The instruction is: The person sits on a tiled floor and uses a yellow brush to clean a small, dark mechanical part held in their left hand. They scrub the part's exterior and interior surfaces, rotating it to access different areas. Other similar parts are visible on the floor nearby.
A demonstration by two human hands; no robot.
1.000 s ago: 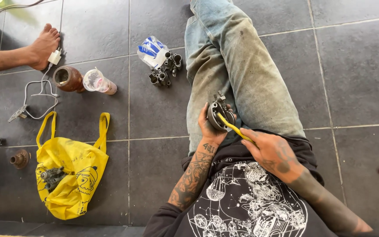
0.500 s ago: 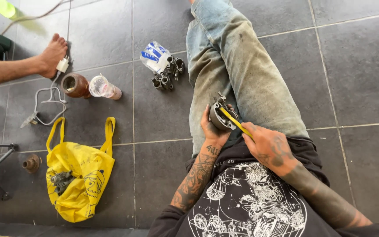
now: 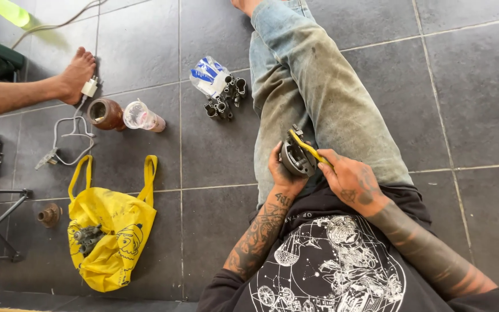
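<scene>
I sit on a grey tiled floor with my jeans-clad legs stretched out. My left hand (image 3: 281, 173) grips a dark round metal engine part (image 3: 297, 157) over my lap. My right hand (image 3: 353, 179) holds a yellow-handled tool (image 3: 310, 150) whose tip rests against the top of that part.
A cluster of metal parts (image 3: 225, 101) lies beside a blue-and-white plastic packet (image 3: 208, 75). A yellow bag (image 3: 111, 231) with a metal piece on it lies at left. A brown jar (image 3: 104, 114), a clear cup (image 3: 141, 115), a cable with plug (image 3: 70, 136) and another person's foot (image 3: 76, 74) are further left.
The view has shifted a little to the left and down. My hands keep the same hold on the part and the tool; the other person's foot stays by the plug.
</scene>
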